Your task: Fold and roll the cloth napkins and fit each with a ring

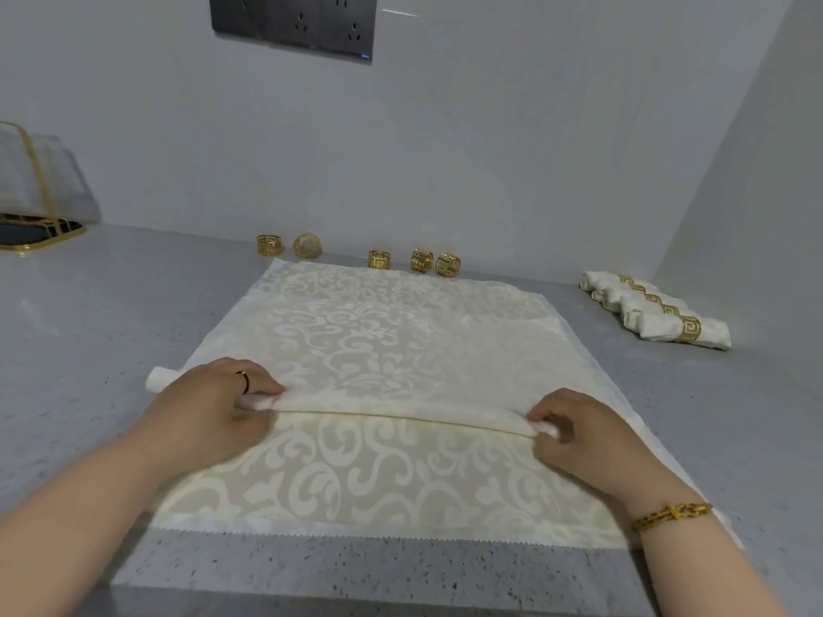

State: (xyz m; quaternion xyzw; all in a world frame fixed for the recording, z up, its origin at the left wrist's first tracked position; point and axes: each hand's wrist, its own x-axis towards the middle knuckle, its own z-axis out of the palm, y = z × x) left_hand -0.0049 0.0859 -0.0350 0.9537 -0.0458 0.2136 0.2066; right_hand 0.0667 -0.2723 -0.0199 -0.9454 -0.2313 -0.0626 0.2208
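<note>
A cream damask napkin [401, 331] lies spread on the grey counter. Across its middle runs a rolled part [392, 405], its left end sticking out past my left hand. My left hand [213, 403] grips the roll near its left end, fingers curled over it. My right hand [583, 434] pinches the roll's right end. Several gold napkin rings [379, 259] stand along the wall behind the cloth. At the right lie several finished rolled napkins [659, 311], each with a gold ring around it.
The grey speckled counter [89, 349] meets walls at the back and right. A gold-rimmed tray with a clear stand [35, 202] sits at the far left. A socket panel [294, 24] hangs on the back wall. The counter's front edge runs just below the napkin's hem.
</note>
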